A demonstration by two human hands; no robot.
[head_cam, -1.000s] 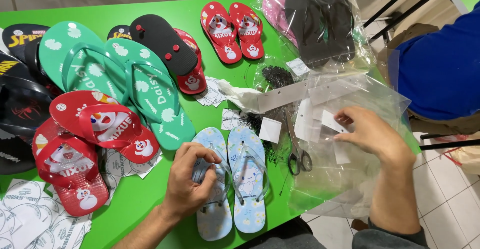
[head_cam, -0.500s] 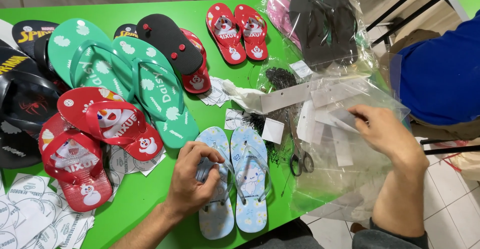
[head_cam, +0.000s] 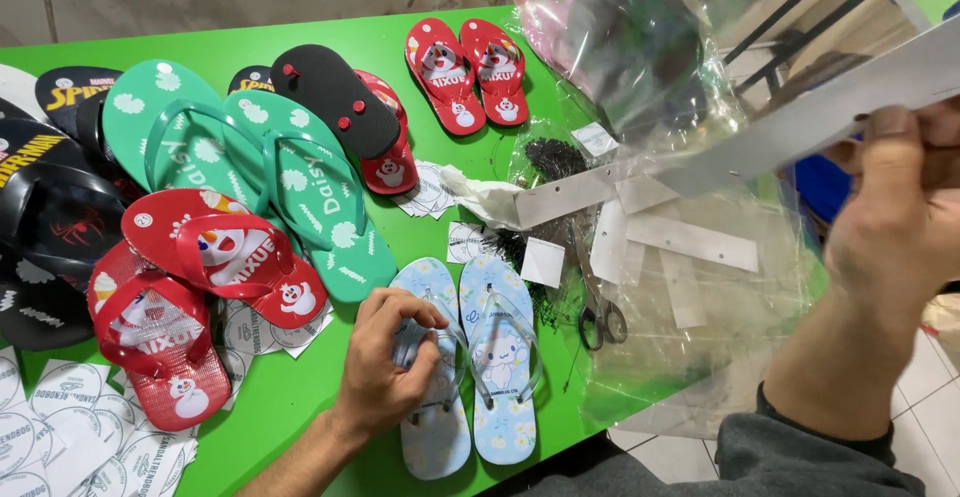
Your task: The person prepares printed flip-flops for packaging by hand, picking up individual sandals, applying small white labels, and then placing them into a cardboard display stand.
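The left hand (head_cam: 385, 372) curls its fingers around the clear strap of a pale blue flip-flop (head_cam: 432, 377), which lies sole-down at the near edge of the green table (head_cam: 300, 27), at about six o'clock; its mate (head_cam: 503, 362) lies just beside it at three o'clock. The right hand (head_cam: 890, 222), raised at three o'clock in the frame, pinches the white header strip of a clear plastic bag (head_cam: 720, 87); it looks like a single bag lifted off the pile (head_cam: 690, 327), though glare makes that uncertain. Scissors (head_cam: 597, 307) lie under the plastic. At nine o'clock of the left hand sit red flip-flops (head_cam: 215, 257), with green ones (head_cam: 300, 187) beyond.
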